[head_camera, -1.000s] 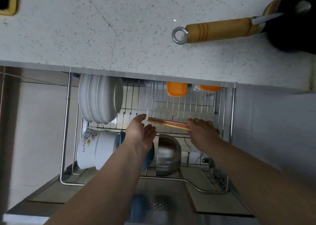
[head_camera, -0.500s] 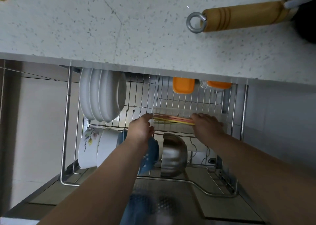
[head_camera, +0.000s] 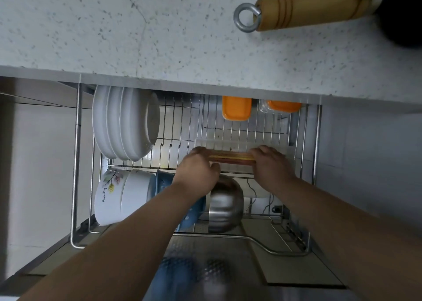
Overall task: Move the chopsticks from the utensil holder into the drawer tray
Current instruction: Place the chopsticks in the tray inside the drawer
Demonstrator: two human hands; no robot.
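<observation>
A bundle of red and yellow chopsticks [head_camera: 230,157] lies level across a clear plastic tray [head_camera: 239,144] in the pulled-out wire drawer rack. My left hand [head_camera: 198,170] closes on the left end of the bundle. My right hand [head_camera: 270,163] closes on the right end. The chopstick ends are hidden under my fingers. Whether the bundle rests in the tray or hangs just above it I cannot tell. No utensil holder is in view.
White plates [head_camera: 124,123] stand at the rack's back left, white bowls [head_camera: 118,195], a blue bowl and a steel bowl [head_camera: 225,205] in front. Orange-lidded boxes [head_camera: 236,107] sit at the back. The speckled counter [head_camera: 159,37] overhangs, bearing a wooden-handled pan [head_camera: 303,8].
My left hand has moved right and closed on the left end of the chopsticks. The bundle has levelled and sunk toward the tray.
</observation>
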